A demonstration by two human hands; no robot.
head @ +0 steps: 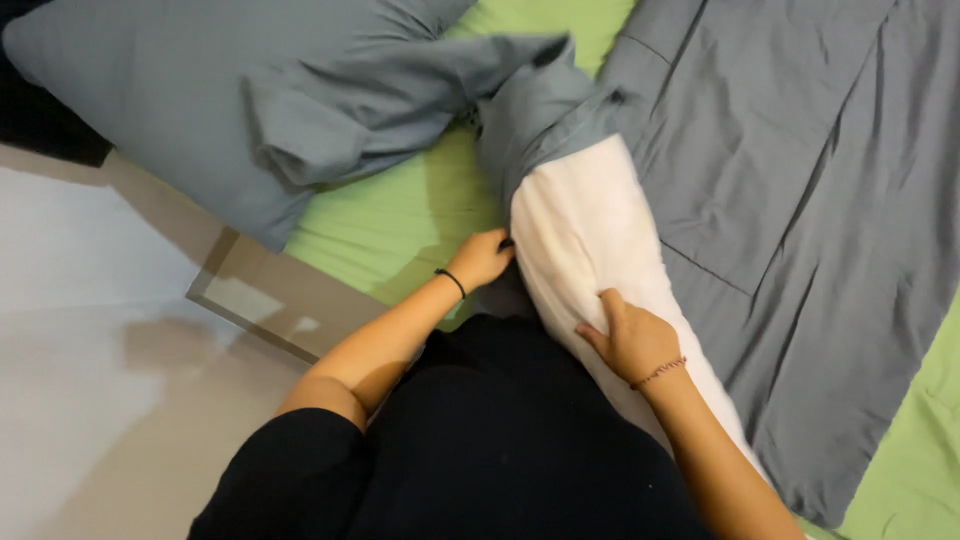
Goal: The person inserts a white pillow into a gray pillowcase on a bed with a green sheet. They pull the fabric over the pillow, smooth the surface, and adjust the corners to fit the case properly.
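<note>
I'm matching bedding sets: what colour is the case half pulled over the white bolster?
Plain grey-blue, no pattern. The case covers the far end of the white bolster; the head view shows it.

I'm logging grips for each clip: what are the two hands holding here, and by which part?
Both hold the white pillow: the left hand at its left edge by the grey pillowcase opening, the right hand pressed on its lower side.

top: black, short sleeves, loose fit, fills near centre | forearms bare | left hand [480, 258]: thin black band at wrist, no rings seen | right hand [634, 343]: thin reddish beaded string bracelet at wrist | nails short, unpainted
</note>
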